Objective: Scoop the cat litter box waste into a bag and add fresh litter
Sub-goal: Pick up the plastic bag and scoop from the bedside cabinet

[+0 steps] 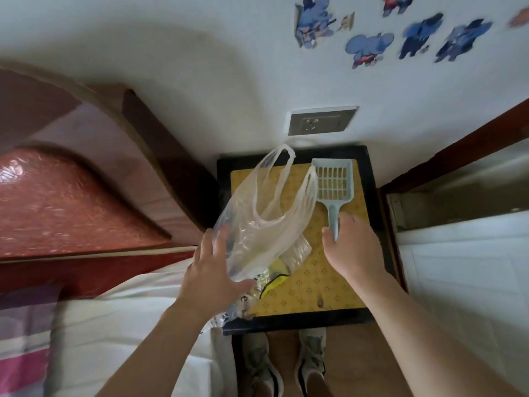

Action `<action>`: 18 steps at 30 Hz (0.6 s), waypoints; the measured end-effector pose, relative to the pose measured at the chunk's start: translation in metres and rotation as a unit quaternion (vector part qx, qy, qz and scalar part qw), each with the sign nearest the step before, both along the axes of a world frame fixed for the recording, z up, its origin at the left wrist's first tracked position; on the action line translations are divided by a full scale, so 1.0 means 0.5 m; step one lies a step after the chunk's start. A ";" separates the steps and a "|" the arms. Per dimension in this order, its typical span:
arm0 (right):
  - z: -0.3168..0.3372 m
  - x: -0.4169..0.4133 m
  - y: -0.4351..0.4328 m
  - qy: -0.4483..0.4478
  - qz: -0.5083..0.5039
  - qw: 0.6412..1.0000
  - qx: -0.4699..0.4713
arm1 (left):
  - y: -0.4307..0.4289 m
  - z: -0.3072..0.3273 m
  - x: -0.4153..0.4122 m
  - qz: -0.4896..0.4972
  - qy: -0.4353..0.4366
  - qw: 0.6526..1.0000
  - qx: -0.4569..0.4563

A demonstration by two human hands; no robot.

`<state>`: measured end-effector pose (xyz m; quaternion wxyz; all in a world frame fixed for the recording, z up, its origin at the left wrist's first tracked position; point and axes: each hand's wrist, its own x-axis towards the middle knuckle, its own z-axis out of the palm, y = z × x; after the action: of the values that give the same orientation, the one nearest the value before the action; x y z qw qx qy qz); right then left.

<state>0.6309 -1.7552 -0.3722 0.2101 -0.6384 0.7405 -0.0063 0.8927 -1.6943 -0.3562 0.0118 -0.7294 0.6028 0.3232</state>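
Right, early days here: the left hand spreads its fingers against the clear plastic bag, pressing its side, though a firm grip I cannot tell. The right hand lies open over the handle of the pale blue litter scoop, fingers not yet closed round it. Both things rest on the yellow-patterned worktop beside the bed. No litter box in sight, so scooping and fresh litter are all to come, I'd judge. A printed packet under the bag shows lettering, too blurred to read.
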 end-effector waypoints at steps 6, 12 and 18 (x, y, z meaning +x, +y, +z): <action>-0.031 -0.001 -0.009 -0.014 -0.059 0.998 -0.006 | -0.013 -0.039 -0.012 0.058 -0.004 0.997 -0.052; -0.028 -0.004 -0.009 -0.021 -0.074 0.997 -0.008 | -0.030 -0.026 -0.020 0.067 -0.030 0.996 -0.059; -0.016 -0.002 -0.009 -0.011 -0.074 0.997 0.001 | -0.041 -0.008 -0.025 0.058 -0.033 0.995 -0.073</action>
<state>0.6299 -1.7599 -0.3801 0.2175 -0.5818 0.7832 -0.0281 0.8802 -1.7146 -0.3602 -0.0404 -0.7723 0.5806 0.2547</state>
